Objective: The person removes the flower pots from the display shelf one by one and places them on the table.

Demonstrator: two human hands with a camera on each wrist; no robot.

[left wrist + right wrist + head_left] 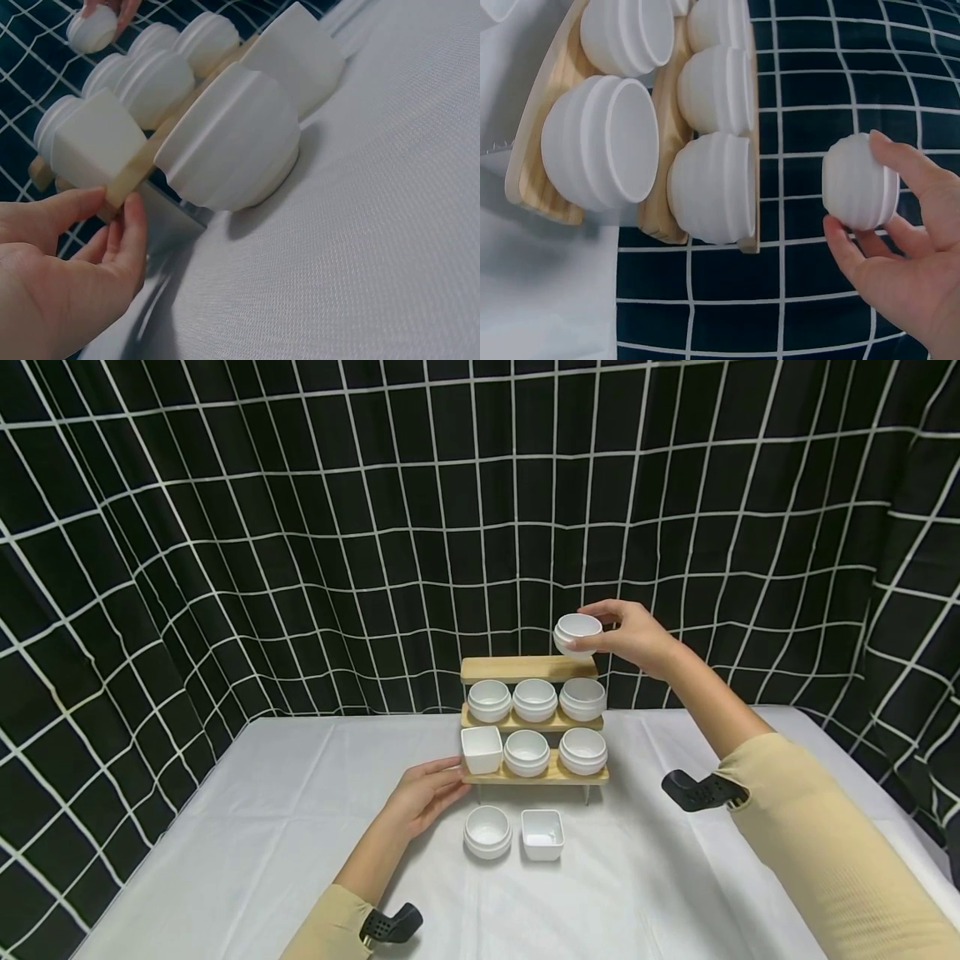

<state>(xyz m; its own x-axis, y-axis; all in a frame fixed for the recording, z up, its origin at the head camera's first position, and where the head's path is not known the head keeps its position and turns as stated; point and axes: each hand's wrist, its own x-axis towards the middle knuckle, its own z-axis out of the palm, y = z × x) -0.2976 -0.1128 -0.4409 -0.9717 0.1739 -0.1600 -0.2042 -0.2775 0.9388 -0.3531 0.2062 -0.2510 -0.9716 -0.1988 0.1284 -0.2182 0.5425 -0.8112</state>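
Observation:
My right hand (633,637) holds a small round white bowl (576,631) between thumb and fingers, just above the right end of the top shelf on a three-tier wooden stand (525,670). In the right wrist view, this bowl (855,182) is apart from the stand. Down at the lowest shelf, my left hand (426,792) pinches the shelf's left end (126,180) between thumb and fingers. Close to it on that shelf stands a square white bowl (482,752), beside two round bowls (527,755). Three round bowls (535,702) line the middle shelf.
In front of the stand, a round white bowl (487,833) and a square white bowl (542,836) sit on the white tablecloth (300,777). A black curtain (420,510) with a white grid hangs behind and at both sides. Both sleeves carry black wrist mounts (701,791).

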